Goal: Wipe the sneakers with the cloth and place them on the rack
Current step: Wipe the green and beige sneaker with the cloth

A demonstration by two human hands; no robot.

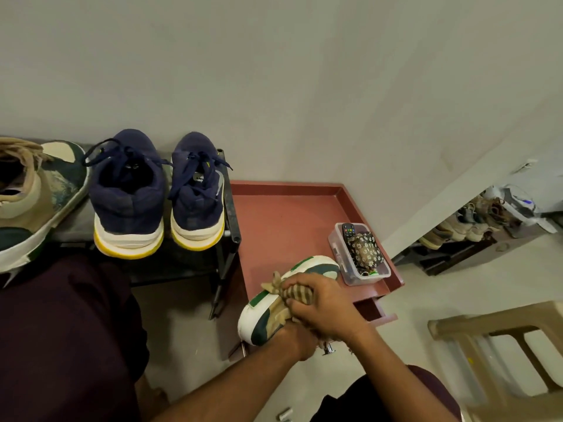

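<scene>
There, over the bench's near edge, the left hand gripped the sneaker from below, while the right hand's fingers curled round the cloth, pressing it on the sneaker.

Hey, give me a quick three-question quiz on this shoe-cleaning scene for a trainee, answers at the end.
1. True or false: the two navy sneakers stand on the rack.
2. Which hand holds the striped cloth against the green-and-white sneaker? A) left B) right
3. Fill in: the remote control lies in a clear plastic ____.
Key: 1 true; 2 B, the right hand; 3 box.
</scene>
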